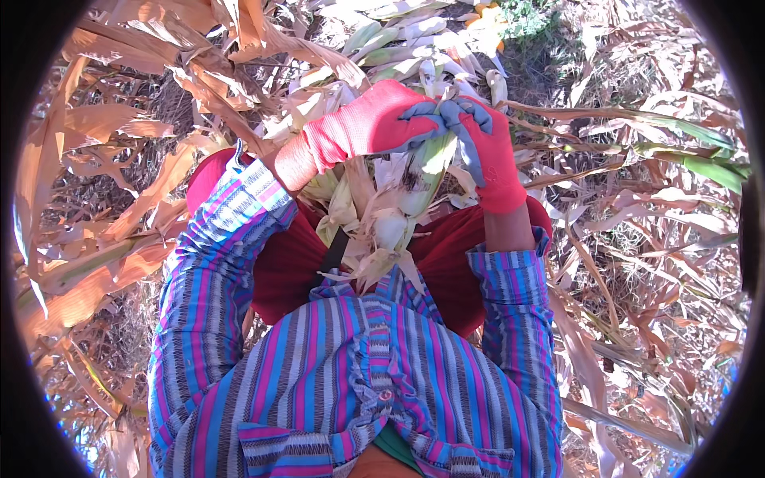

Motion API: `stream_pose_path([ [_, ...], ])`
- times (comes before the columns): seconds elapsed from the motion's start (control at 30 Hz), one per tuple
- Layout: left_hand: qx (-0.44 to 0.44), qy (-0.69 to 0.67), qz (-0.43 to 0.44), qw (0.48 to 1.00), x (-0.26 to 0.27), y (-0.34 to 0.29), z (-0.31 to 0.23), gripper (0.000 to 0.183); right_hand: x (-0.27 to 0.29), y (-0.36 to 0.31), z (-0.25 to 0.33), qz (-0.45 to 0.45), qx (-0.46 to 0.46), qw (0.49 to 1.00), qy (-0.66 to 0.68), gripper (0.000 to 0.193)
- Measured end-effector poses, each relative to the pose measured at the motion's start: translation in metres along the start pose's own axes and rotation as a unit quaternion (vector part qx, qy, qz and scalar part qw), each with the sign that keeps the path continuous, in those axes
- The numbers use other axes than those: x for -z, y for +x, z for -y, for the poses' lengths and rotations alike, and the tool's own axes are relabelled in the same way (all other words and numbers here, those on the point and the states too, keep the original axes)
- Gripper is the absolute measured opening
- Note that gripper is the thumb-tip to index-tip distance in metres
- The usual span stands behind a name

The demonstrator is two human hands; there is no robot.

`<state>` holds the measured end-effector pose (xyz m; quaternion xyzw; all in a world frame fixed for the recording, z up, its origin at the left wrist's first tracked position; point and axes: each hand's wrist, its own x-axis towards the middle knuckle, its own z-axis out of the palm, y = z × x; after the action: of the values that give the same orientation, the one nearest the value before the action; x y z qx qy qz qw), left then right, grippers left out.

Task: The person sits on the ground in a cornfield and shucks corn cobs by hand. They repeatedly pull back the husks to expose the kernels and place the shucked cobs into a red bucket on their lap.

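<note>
My left hand, in a red glove with grey fingers, grips the upper end of a husked-over ear of corn. My right hand, gloved the same way, closes on that same end from the other side. The fingertips of both hands meet at the tip and hide it. Pale green husk shows below the fingers, with a dark patch along one side. Under it, over my lap, lie more ears in pale husk, overlapping so that I cannot tell where each one ends.
Ahead of my hands lies a heap of corn ears, with bright orange-yellow ears at its far side. Dry corn leaves rise on the left. A green-tipped stalk reaches in from the right, over straw-littered ground.
</note>
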<state>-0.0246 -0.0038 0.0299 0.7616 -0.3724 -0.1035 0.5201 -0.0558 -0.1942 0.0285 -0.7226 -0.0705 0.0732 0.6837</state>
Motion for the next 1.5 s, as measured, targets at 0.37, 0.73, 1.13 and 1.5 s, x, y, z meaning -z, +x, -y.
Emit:
stream_pose_path([
  [0.37, -0.183, 0.271, -0.160, 0.931, -0.003, 0.009, -0.008, 0.046, 0.026, 0.042, -0.042, -0.080, -0.017, 0.958, 0.276, 0.034],
  [0.73, -0.010, -0.142, 0.019, 0.990, -0.043, 0.001, -0.008, 0.019, 0.041, 0.046, -0.053, -0.180, -0.009, 0.926, 0.330, 0.029],
  [1.13, -0.051, -0.125, 0.106, 0.985, -0.025, -0.028, -0.047, 0.021, 0.090, 0.043, -0.044, -0.297, 0.023, 0.839, 0.456, 0.021],
  [1.5, 0.166, -0.132, -0.107, 0.971, -0.005, -0.020, -0.041, 0.029, 0.087, 0.042, -0.023, -0.439, 0.107, 0.873, 0.185, 0.043],
])
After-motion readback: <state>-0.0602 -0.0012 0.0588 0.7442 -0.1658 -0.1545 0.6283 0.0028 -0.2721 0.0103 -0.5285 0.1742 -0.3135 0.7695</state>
